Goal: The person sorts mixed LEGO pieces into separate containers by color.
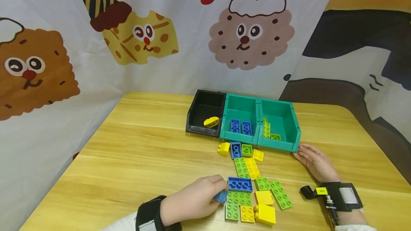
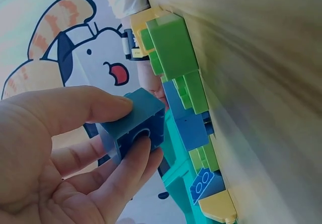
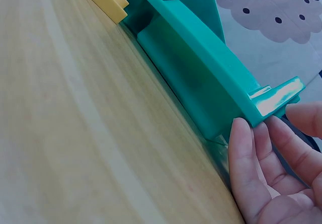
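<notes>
My left hand (image 1: 196,200) pinches a small blue brick (image 1: 221,196) (image 2: 135,125) between thumb and fingers, at the left edge of a spread of loose green, yellow and blue bricks (image 1: 250,184). My right hand (image 1: 313,159) rests flat on the table with straight fingers touching the front right corner of the right teal bin (image 1: 282,124) (image 3: 201,78). That bin holds green bricks. The middle teal bin (image 1: 240,120) holds two blue bricks, and the black bin (image 1: 205,115) holds one yellow piece (image 1: 211,121).
The wooden table (image 1: 128,159) is backed by a cartoon-print cloth wall (image 1: 144,35). A long blue brick (image 1: 239,184) lies right of my left hand. Both wrists wear black straps (image 1: 334,197).
</notes>
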A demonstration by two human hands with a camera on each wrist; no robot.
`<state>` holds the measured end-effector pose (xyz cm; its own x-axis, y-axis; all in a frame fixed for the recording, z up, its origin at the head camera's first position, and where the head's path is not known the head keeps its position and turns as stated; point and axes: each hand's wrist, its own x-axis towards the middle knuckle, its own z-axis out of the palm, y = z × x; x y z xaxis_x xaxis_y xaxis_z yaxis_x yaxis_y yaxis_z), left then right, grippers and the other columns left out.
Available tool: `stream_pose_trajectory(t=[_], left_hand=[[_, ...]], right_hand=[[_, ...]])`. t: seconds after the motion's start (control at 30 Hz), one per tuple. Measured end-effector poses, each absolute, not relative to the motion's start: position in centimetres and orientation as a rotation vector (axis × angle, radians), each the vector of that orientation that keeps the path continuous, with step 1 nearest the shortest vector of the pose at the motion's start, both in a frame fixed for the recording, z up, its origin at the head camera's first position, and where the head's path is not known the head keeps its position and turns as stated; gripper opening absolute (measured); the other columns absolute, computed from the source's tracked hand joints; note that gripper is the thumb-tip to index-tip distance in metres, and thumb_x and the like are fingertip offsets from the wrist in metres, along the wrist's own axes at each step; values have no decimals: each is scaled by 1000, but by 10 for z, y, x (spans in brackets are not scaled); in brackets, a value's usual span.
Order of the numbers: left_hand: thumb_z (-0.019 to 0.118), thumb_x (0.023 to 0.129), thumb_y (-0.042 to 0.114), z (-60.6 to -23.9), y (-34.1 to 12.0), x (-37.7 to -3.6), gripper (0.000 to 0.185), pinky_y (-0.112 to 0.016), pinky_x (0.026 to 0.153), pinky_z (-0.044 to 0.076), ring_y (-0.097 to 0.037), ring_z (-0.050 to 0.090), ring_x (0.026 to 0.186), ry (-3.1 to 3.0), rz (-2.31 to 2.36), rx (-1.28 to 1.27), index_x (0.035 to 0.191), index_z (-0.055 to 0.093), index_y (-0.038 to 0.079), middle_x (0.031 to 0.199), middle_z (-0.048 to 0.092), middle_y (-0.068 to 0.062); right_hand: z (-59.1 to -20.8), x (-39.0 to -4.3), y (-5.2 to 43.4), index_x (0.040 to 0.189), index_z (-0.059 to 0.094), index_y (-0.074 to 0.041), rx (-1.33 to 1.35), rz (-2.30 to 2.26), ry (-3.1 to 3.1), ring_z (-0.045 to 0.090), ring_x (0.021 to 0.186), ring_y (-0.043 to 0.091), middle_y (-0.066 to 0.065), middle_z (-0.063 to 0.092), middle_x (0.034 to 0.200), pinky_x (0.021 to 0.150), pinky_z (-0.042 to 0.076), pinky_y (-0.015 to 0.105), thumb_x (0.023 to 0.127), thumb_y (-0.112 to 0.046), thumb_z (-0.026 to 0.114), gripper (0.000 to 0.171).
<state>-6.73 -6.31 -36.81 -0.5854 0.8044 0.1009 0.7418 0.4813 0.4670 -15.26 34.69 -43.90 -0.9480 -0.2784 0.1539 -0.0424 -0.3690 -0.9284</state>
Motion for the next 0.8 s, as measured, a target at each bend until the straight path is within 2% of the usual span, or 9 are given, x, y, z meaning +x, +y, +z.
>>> stream_pose_trajectory(t=[0.33,0.63,0.8], left_hand=[[72,79,6,-359,-49,-89,26,-9,74,46,0,51,81,2663,852,1235,100,59,12,97,59,4],[74,79,7,-349,-35,-128,31,-16,76,50,-11,52,85,2788,1149,1145,102,54,6,98,56,-2],[75,80,13,-353,-26,-153,32,-15,70,47,-15,54,82,2886,1167,1039,103,53,8,96,55,-2]], right_hand=[[-439,-153,347,110,62,-4,-463,-2468,1620,64,98,13,3,63,106,90,51,24,101,2,32,32],[-441,-152,347,110,62,-4,-457,-2461,1649,64,98,13,2,63,106,90,51,24,101,1,33,31],[-442,-153,347,109,63,-4,-457,-2484,1610,64,98,14,3,63,105,89,52,25,101,2,33,32]])
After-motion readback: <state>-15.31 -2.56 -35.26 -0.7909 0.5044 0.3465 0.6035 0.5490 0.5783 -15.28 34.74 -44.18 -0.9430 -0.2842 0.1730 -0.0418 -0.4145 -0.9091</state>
